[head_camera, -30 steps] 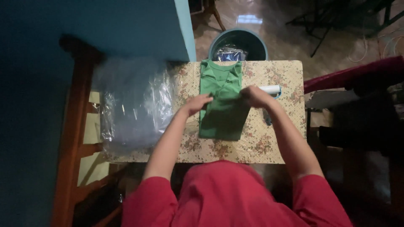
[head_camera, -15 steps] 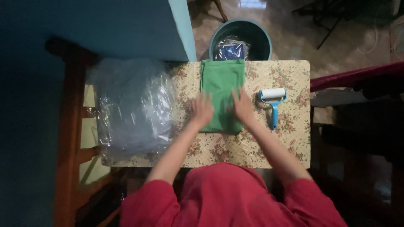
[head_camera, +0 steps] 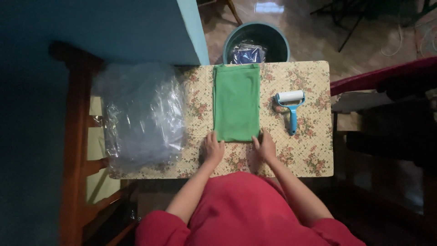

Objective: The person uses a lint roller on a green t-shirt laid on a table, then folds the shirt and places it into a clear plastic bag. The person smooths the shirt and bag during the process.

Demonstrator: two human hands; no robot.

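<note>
Folded green cloth lies flat; left hand and right hand, fingers spread, press its near corners.

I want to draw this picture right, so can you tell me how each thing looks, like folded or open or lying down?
Green cloth: folded into a long flat rectangle on the table.
Left hand: flat, at the cloth's near left corner.
Right hand: flat, at its near right corner.
Lint roller: lying flat, untouched.
Plastic bags: lying in a crumpled pile.
Bucket: open, a bag inside.
</note>
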